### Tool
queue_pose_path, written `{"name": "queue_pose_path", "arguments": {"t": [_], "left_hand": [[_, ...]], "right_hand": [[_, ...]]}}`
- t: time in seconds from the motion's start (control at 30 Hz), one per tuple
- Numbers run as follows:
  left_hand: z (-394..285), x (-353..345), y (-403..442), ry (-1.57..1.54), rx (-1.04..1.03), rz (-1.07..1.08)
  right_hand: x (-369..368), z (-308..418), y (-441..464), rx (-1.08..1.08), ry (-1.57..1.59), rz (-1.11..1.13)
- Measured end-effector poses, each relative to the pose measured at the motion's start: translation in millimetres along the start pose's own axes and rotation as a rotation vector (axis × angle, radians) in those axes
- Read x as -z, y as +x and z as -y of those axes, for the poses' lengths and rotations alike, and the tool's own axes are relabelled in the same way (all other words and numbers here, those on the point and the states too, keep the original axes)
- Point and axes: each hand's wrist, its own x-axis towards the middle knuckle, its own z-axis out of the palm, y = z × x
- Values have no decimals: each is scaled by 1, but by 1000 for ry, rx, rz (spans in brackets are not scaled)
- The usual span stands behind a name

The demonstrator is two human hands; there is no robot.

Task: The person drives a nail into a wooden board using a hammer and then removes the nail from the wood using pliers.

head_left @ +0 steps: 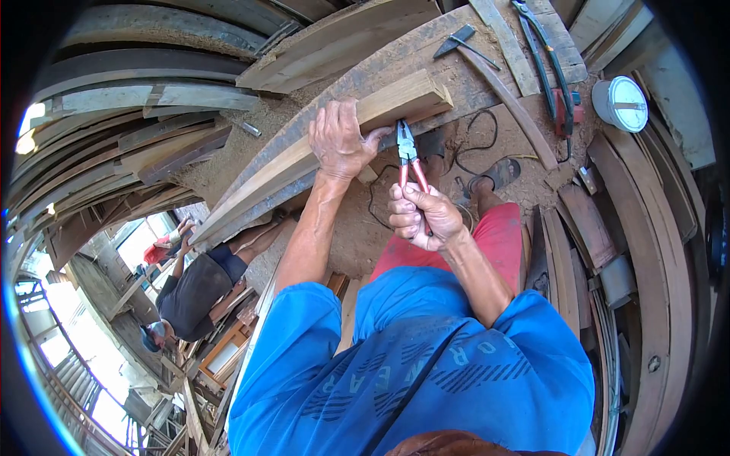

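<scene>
A long wooden beam (285, 160) lies slantwise over the edge of the workbench. My left hand (338, 139) grips it near its right end, with fingers over the top and the thumb along the near side. Pliers (406, 144) with red handles are held in my right hand (426, 214), which is closed around the lower ends of the handles. The jaws point away from me and meet the beam's near side, just right of my left thumb. What lies between the jaws is too small to make out.
The sawdust-covered workbench (365, 76) holds a hammer (498, 83) and bolt cutters (541, 57). A white bucket (620, 104) stands at the right. Stacked planks (152, 99) line both sides. A cable (487, 140) lies on the floor. Another person (194, 292) bends over at the left.
</scene>
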Motion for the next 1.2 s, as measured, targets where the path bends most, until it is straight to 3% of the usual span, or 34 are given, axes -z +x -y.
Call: {"name": "queue_pose_path", "arguments": {"t": [0.1,0.2,0.23,0.33,0.37,0.47,0.6,0.63,0.73,0.77,0.87,0.93,1.0,1.1,1.13,1.2], "left_hand": [[4,-1,0,-9,-1,5],[1,-1,-4,-12,17,22],[2,-1,-1,-7,20,21],[1,0,-3,-3,31,31],[2,1,-2,-1,11,20],[1,0,-3,-6,-8,11],[3,-1,-6,-6,32,37],[3,-3,-2,-11,28,27],[4,-1,2,-20,-43,-22],[6,0,3,-14,-46,-24],[5,-3,4,-14,-51,-24],[5,-1,2,-9,-48,-14],[6,0,3,-2,-42,4],[5,-1,6,-3,-41,-1],[5,0,4,-3,-42,4],[6,-1,4,-9,-48,9]], "right_hand": [[5,16,-9,19,-366,-169],[7,41,-17,53,-1020,-415],[6,39,-17,28,-933,-397],[-4,5,-5,-7,-59,-53],[-3,0,-1,-16,40,55],[1,8,-5,-38,-28,5],[17,43,-19,80,-1026,-376],[11,39,-17,29,-906,-370],[-3,2,-2,-19,13,6],[-1,-2,3,-41,138,103],[1,13,-7,-32,-131,-65],[11,35,-13,49,-924,-402],[12,37,-15,97,-1058,-434],[2,-1,2,-3,26,44],[1,-7,6,-33,226,156],[1,-1,1,-11,45,49]]}}
